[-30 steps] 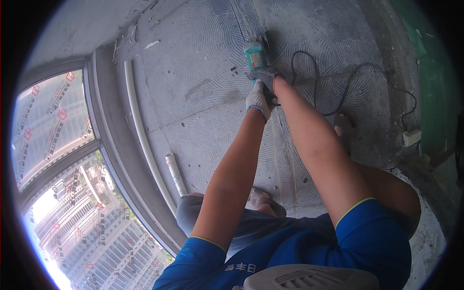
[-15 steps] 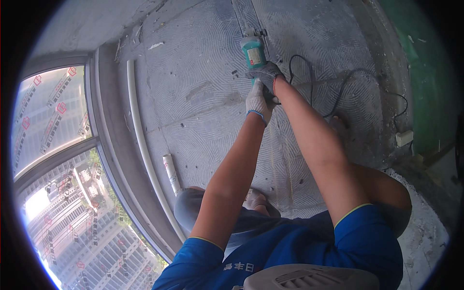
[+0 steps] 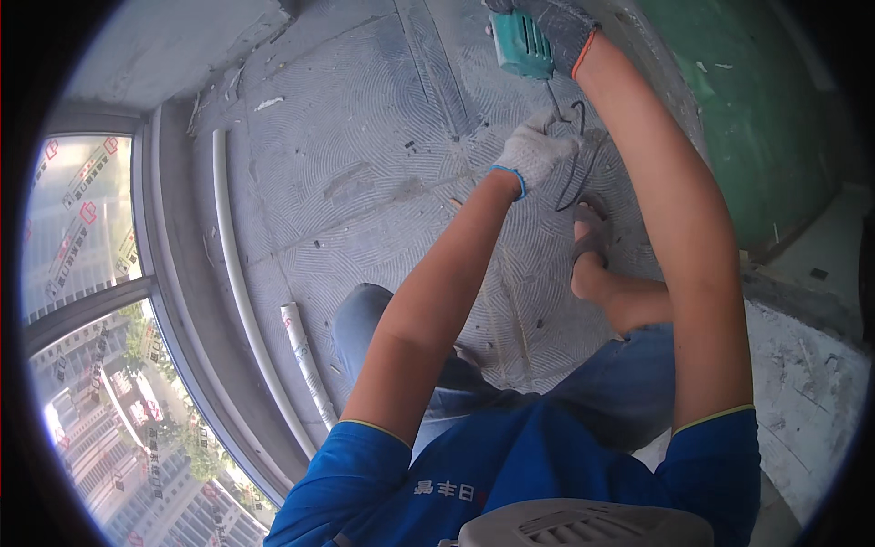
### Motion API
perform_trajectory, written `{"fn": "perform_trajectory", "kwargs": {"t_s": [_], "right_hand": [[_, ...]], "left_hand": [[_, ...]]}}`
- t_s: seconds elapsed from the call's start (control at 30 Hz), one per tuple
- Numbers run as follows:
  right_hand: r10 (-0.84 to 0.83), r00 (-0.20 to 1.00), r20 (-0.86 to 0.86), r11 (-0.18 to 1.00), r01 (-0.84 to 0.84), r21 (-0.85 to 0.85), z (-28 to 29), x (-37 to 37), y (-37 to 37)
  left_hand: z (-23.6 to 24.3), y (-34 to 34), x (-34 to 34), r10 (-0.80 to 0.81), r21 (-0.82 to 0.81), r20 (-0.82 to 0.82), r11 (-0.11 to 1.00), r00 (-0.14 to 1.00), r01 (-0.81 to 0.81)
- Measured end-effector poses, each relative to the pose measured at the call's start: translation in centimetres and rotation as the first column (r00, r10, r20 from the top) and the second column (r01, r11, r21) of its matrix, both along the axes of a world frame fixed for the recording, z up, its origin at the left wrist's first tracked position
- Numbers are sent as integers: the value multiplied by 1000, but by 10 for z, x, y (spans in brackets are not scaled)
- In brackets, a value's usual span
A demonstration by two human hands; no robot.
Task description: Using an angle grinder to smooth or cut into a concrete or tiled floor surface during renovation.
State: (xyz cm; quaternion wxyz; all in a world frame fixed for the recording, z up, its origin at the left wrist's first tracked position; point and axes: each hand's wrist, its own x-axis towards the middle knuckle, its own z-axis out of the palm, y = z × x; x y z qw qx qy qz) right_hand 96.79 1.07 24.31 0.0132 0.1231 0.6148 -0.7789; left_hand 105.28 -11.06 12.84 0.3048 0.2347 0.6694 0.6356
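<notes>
My right hand [image 3: 563, 32], in a dark grey glove with an orange cuff, is closed around a teal corded power tool [image 3: 521, 50] shaped like an angle grinder. It is held up at the far edge of the view, where its front end is out of sight. Vent slots show on its body. Below it, my left hand [image 3: 538, 150], in a white knit glove with a blue cuff, is closed on the tool's black power cord [image 3: 572, 182], which loops beside the fingers. Underneath lies the grey concrete floor [image 3: 365, 219], with combed ridges and a straight groove [image 3: 427, 64].
A long white pipe [image 3: 230, 237] lies along the window wall at left, with a shorter printed pipe [image 3: 301, 351] beside it. Small debris [image 3: 410, 146] dots the floor. My sandalled foot [image 3: 591, 232] stands near the cord. A green wall [image 3: 747, 118] rises at right.
The tool has been lifted off the floor groove and moved right in my right hand, turning as it went. My left hand has left the tool's body and taken hold of the cord.
</notes>
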Motion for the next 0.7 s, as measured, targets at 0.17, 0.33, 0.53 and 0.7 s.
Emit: {"fn": "perform_trajectory", "kwargs": {"t_s": [0.17, 0.33, 0.53, 0.7], "right_hand": [[207, 974, -89, 931, -224, -287, 73, 36, 25], [66, 997, -49, 956, -78, -284, 103, 70, 27], [-113, 993, -12, 976, 109, -189, 159, 126, 30], [-244, 970, -14, 970, 244, -7, 200, 146, 24]], "left_hand": [[53, 0, 16, -285, 44, 67, 958, 956, 283], [105, -10, 65, -635, 154, 193, 773, 748, 616], [131, 26, 121, -623, 416, 284, 765, 729, 491], [163, 35, 139, -366, 309, 561, 925, 742, 222]]}}
